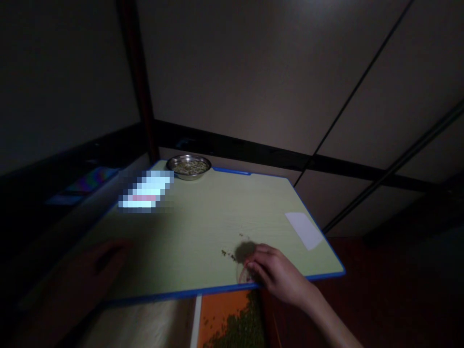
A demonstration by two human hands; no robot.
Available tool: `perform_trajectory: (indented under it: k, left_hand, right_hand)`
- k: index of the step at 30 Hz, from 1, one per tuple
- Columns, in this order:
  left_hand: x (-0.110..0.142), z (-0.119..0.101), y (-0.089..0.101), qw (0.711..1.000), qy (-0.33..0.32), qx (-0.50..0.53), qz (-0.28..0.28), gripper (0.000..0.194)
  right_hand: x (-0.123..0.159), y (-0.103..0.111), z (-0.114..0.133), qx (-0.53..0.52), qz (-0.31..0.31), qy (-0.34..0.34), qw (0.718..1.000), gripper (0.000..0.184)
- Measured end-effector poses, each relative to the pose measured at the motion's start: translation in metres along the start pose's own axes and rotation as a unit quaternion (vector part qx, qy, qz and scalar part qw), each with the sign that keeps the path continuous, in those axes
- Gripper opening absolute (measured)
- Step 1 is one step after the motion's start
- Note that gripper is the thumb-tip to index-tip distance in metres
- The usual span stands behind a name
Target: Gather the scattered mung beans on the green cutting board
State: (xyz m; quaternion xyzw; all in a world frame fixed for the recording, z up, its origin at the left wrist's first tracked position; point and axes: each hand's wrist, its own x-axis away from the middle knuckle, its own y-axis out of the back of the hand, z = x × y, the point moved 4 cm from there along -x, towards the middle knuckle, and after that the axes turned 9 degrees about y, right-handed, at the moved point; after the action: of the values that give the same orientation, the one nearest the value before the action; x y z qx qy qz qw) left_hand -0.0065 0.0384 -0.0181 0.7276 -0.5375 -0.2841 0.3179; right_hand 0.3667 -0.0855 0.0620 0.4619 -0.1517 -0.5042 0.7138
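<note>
My right hand is at the front edge of a pale green table with a blue rim. Its thumb and fingers are closed on a small clear round thing with a pinkish edge, whose kind I cannot make out. A few small greenish bits lie just left of the fingertips. In deep shadow, my left hand rests over the table's left front part, thumb and forefinger apart, with nothing seen between them.
A metal bowl with small pale-green pieces stands at the back left. Near it is a bright, blurred-out screen. A white paper lies on the right. Below the front edge, many green bits cover an orange surface.
</note>
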Motion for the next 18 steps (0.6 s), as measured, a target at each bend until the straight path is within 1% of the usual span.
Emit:
perform_trajectory:
  k: [2, 3, 5, 6, 8, 9, 11, 12, 14, 16, 18]
  left_hand:
    - [0.000, 0.002, -0.001, 0.999, 0.014, 0.020, 0.022, 0.039]
    - [-0.001, 0.004, -0.002, 0.999, 0.015, 0.027, 0.025, 0.038]
    - [-0.003, 0.006, -0.004, 0.999, 0.012, 0.038, 0.030, 0.036]
    - [-0.003, 0.007, -0.004, 0.999, 0.012, 0.041, 0.029, 0.035]
    - [-0.004, 0.007, -0.004, 0.999, 0.012, 0.036, 0.027, 0.033]
    - [-0.004, 0.006, -0.003, 0.999, 0.008, 0.028, 0.029, 0.032]
    - [-0.002, 0.002, -0.001, 0.999, 0.001, 0.013, 0.037, 0.033]
    - [-0.002, 0.000, 0.001, 0.999, -0.002, 0.008, 0.043, 0.034]
    - [-0.001, -0.003, 0.005, 0.999, -0.001, 0.007, 0.046, 0.035]
    - [-0.001, -0.007, 0.009, 0.999, -0.004, 0.006, 0.043, 0.035]
    - [0.003, -0.017, 0.012, 0.999, -0.029, -0.010, 0.025, 0.034]
  right_hand:
    - [0.002, 0.005, 0.002, -0.004, -0.014, -0.002, 1.000, 0.022]
    - [0.004, 0.008, 0.001, -0.012, -0.034, -0.008, 0.999, 0.022]
    - [0.014, 0.017, -0.003, -0.040, -0.114, -0.042, 0.992, 0.022]
    - [0.021, 0.020, -0.007, -0.059, -0.168, -0.068, 0.982, 0.022]
    - [0.042, 0.023, -0.014, -0.093, -0.272, -0.129, 0.949, 0.024]
    - [0.054, 0.022, -0.018, -0.105, -0.313, -0.158, 0.931, 0.026]
    - [0.076, 0.015, -0.022, -0.119, -0.365, -0.207, 0.900, 0.033]
    - [0.085, 0.011, -0.022, -0.126, -0.381, -0.223, 0.888, 0.036]
    - [0.097, 0.000, -0.020, -0.152, -0.389, -0.237, 0.877, 0.039]
    - [0.101, -0.012, -0.015, -0.189, -0.378, -0.235, 0.875, 0.039]
    - [0.098, -0.026, -0.010, -0.240, -0.375, -0.225, 0.867, 0.036]
